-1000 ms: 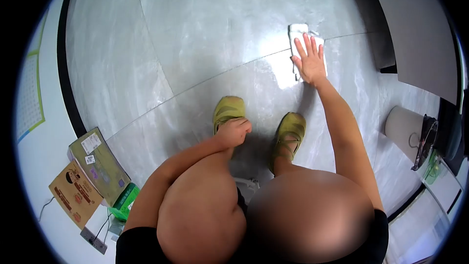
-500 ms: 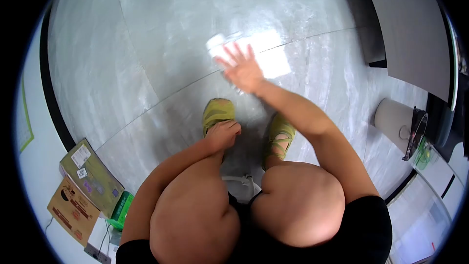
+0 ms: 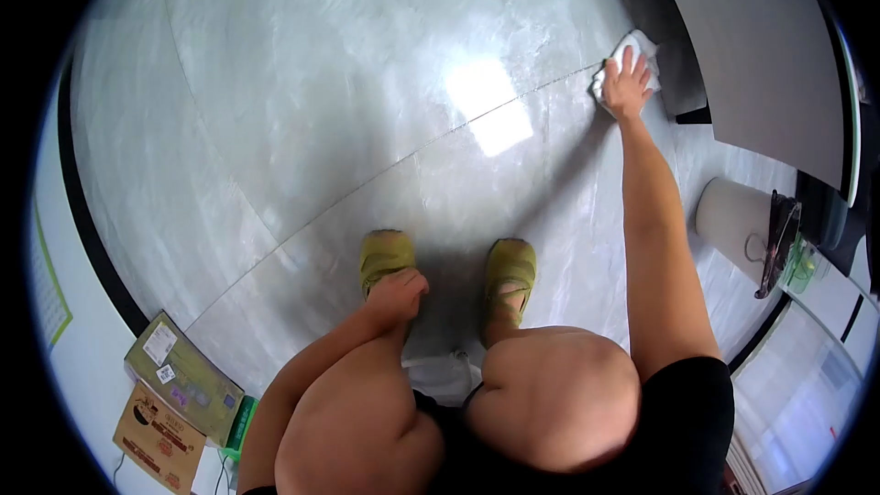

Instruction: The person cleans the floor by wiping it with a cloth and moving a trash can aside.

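My right hand (image 3: 628, 87) lies with spread fingers on top of a crumpled white cloth (image 3: 643, 46) on the grey tiled floor (image 3: 367, 73). The cloth is against the dark base (image 3: 676, 73) of the grey cabinet at the right. My left hand (image 3: 399, 294) is closed, its fingers curled in, and hangs in front of my left shin just above the yellow-green shoe (image 3: 383, 252). Nothing shows in it. The other yellow-green shoe (image 3: 511, 261) stands flat on the floor.
A grey cabinet panel (image 3: 742, 55) overhangs the right side. Below it stands a pale bin (image 3: 729, 215) with a dark item at its rim. At lower left are an olive box (image 3: 188, 376), a brown cardboard box (image 3: 160, 440) and a green package (image 3: 240, 423). Window light glares on the tiles.
My right hand and the white cloth have swept right across the floor, from in front of my feet to the cabinet base. My left hand stays closed by the left shin. The view has shifted slightly.
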The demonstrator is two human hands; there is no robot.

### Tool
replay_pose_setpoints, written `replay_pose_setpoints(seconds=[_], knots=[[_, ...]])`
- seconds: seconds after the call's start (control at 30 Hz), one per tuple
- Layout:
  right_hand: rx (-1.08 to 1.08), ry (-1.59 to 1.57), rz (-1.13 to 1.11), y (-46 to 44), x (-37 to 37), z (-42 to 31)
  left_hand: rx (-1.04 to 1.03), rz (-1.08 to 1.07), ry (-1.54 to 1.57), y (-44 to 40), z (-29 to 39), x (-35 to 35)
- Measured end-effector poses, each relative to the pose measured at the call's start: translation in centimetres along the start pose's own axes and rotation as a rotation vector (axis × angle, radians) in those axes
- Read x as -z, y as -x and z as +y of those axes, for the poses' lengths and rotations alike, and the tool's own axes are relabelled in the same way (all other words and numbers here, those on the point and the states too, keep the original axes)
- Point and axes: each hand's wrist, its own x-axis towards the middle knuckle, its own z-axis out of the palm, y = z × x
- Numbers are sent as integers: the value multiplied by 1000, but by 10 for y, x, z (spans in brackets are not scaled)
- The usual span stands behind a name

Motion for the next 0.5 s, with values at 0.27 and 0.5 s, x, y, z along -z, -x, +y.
replay_pose_setpoints(seconds=[0.27, 0.5], knots=[[349, 123, 18, -17, -2, -144, 26, -4, 73, -3, 4, 6], [1347, -112, -201, 181, -31, -326, 8, -4, 8, -1, -1, -1]])
